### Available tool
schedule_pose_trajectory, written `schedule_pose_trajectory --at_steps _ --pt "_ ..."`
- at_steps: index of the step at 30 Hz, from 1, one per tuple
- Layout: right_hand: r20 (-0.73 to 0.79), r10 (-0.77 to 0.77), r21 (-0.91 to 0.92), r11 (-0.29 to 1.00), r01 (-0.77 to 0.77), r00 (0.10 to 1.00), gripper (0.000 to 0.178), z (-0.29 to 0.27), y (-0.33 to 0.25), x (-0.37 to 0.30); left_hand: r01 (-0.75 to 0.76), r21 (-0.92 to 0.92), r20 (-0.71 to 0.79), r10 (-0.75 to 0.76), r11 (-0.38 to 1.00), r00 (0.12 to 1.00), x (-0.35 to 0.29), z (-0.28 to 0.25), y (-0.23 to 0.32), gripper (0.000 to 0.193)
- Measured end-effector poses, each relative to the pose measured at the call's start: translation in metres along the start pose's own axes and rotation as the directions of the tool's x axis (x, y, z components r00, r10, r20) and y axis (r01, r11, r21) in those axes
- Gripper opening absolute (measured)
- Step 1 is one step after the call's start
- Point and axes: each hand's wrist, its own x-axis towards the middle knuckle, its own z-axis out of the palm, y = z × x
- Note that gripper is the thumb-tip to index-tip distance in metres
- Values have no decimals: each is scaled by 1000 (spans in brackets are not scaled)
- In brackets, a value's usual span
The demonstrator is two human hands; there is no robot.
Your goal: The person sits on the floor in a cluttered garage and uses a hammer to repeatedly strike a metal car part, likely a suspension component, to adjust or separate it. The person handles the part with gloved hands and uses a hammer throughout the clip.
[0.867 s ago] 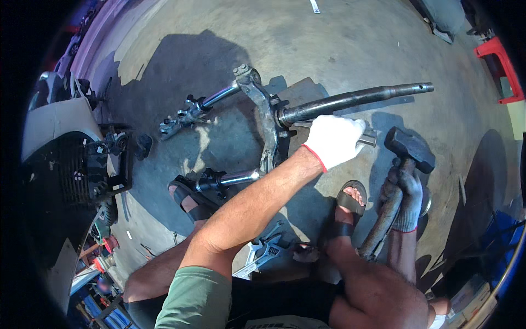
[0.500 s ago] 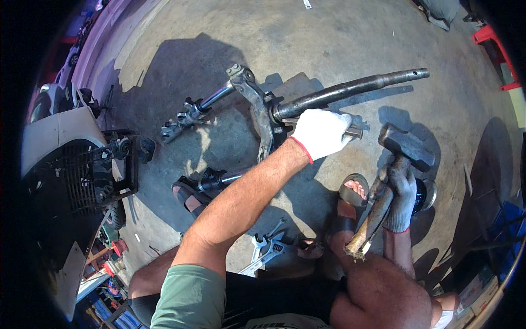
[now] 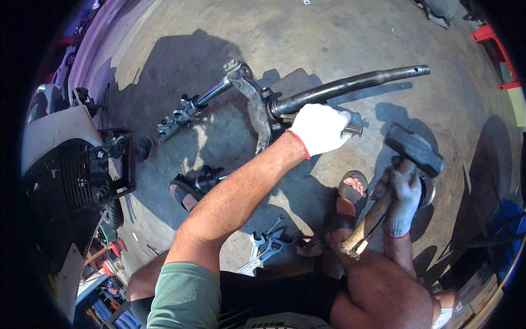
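My left hand, in a white glove, is closed round a metal chisel or punch, whose blunt end sticks out on the right. Its other end points at the base of a long dark steel tube, where the tube joins a grimy metal clamp; my hand hides whether they touch. A fork leg with a shiny tube runs left from that clamp, and a second leg lies partly under my forearm. In my right hand, in a dirty glove, is a short-handled sledgehammer, its head up and its worn wooden handle slanting down-left.
Several wrenches lie on the concrete floor between my feet. A vehicle body part with a black grille stands on the left. At the far right is a red plastic stool. A dark round can-like thing sits behind my right hand.
The sledgehammer and my right hand have shifted slightly right and down. My left hand keeps its grip on the chisel or punch, nearly in place.
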Motion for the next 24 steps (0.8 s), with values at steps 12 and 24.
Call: schedule_pose_trajectory --at_steps 12,24 --pt "4 -5 -13 1000 6 1000 29 10 2 4 25 -25 14 -25 999 1000 4 -7 0 28" --pt "223 130 127 979 -161 966 25 22 -5 0 39 4 -40 -39 999 998 6 -6 -5 25"
